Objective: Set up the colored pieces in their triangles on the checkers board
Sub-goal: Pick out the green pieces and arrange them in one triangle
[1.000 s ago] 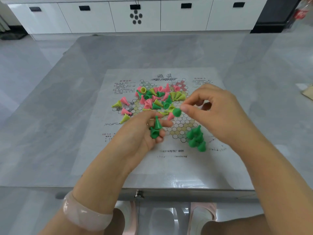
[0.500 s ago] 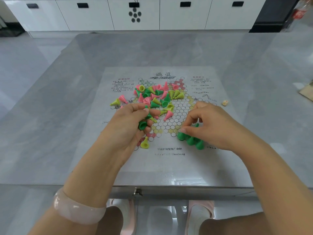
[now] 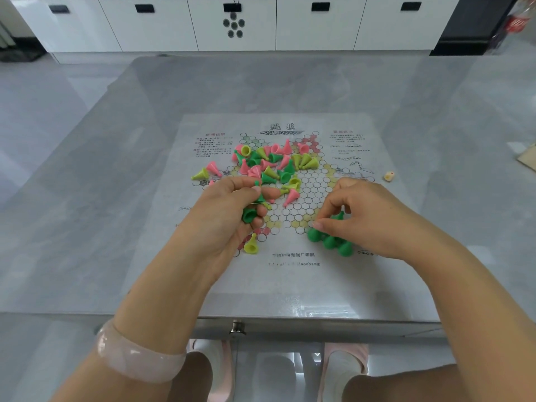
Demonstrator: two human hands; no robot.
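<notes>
Near the board (image 3: 290, 285) front edge, right hand (image 3: 365, 216) pinches a green piece (image 3: 338, 217); left hand (image 3: 229, 216) grips green pieces (image 3: 249, 214).

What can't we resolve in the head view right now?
- Green pieces in the near-right triangle: count unclear, right hand covers some.
- Left hand: number of green pieces it holds hidden by fingers.
- Board print: too small to read.
- Small beige object: too small to identify.

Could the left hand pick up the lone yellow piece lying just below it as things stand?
Probably not cleanly. The yellow piece lies free on the board just under the left hand, nothing covering it, but that grip already holds green pieces.
</notes>
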